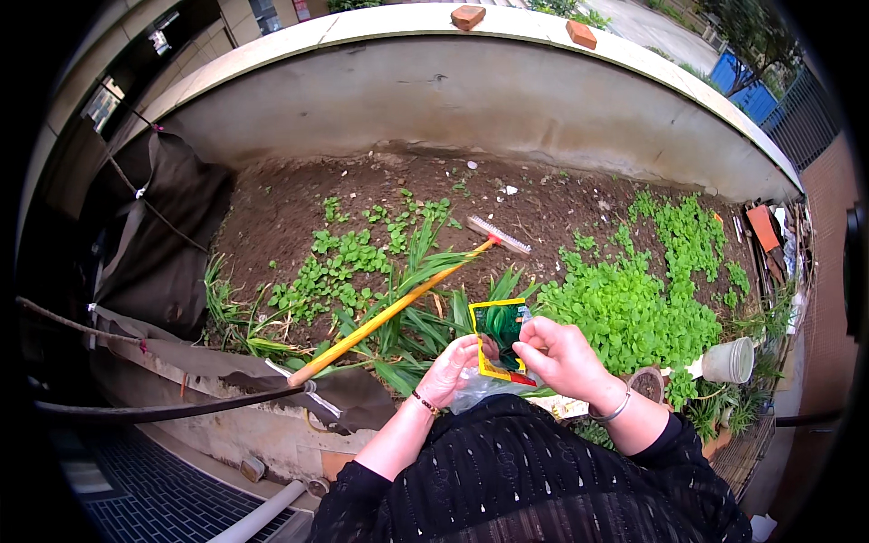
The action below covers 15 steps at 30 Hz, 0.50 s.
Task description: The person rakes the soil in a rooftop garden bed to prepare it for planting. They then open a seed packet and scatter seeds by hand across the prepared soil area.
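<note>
Setting: a garden bed of brown soil (281,213), backed by a grey wall (380,100) across the upper frame, with two bricks (467,16) on its ledge. Dark cloth (163,226) hangs at left.

Plants: low leafy greens (625,308) right of centre; a sparser patch (339,262) left of centre.

Tool: one rake (389,324), yellow-handled, lying diagonally from lower left to centre, untouched by you.

Container: one pale bucket (729,362), lower right.

Item in hand: one green packet (502,328) with a yellow border, just below and right of centre, held up above the foliage.

Your left hand (450,371): fingers closed on the packet's left side, toward its lower corner. Clear plastic (475,387) shows beneath; whether you grip that too, you cannot tell from here.

Your right hand (566,355): fingers curled, thumb and forefinger pinching the right edge.

Handling notes: keep your left grip firm and low, so the packet stays steady. Work with your right fingertips in small movements; a sharp tug could probably tear the thin sides. Hold it upright, lest anything loose inside spill.
</note>
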Each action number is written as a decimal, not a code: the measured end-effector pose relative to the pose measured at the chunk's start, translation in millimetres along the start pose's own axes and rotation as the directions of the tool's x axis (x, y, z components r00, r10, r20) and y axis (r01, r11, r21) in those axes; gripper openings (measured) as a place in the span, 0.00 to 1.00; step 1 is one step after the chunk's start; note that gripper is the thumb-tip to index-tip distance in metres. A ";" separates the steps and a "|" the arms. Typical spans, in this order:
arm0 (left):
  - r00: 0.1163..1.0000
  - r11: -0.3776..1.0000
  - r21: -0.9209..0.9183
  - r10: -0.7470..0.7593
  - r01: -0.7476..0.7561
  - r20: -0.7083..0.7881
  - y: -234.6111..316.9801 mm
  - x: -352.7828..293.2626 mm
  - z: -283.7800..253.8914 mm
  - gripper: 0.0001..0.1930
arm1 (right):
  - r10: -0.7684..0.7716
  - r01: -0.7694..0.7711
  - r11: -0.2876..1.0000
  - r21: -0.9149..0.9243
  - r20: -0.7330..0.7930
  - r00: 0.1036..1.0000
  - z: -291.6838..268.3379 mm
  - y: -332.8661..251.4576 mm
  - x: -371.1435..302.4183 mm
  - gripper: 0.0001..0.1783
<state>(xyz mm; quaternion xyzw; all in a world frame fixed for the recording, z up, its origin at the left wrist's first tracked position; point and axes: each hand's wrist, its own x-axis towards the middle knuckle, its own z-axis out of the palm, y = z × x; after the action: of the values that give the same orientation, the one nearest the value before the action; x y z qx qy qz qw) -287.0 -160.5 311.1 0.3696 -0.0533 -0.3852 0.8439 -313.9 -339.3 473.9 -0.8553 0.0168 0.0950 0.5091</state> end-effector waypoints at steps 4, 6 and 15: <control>0.989 0.922 -0.364 -0.147 0.133 -0.011 -2.5 -3.4 2.8 0.22 | 0.052 -0.056 0.997 0.056 0.065 0.996 3.7 2.3 -2.5 0.06; 0.988 0.888 -0.449 -0.142 0.098 -0.066 -0.2 -3.0 11.9 0.19 | -0.129 0.135 0.988 -0.080 0.081 0.988 4.8 7.4 -2.5 0.06; 0.976 0.912 -0.382 -0.199 0.151 -0.090 -25.3 -6.6 -23.0 0.18 | -0.131 0.339 0.806 -0.485 0.413 0.901 4.3 1.1 4.0 0.07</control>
<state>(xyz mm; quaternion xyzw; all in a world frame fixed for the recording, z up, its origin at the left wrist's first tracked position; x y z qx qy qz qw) -298.4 -153.5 278.9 0.2294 0.1081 -0.4382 0.8624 -310.8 -335.8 470.3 -0.9273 -0.2123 0.1855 0.2464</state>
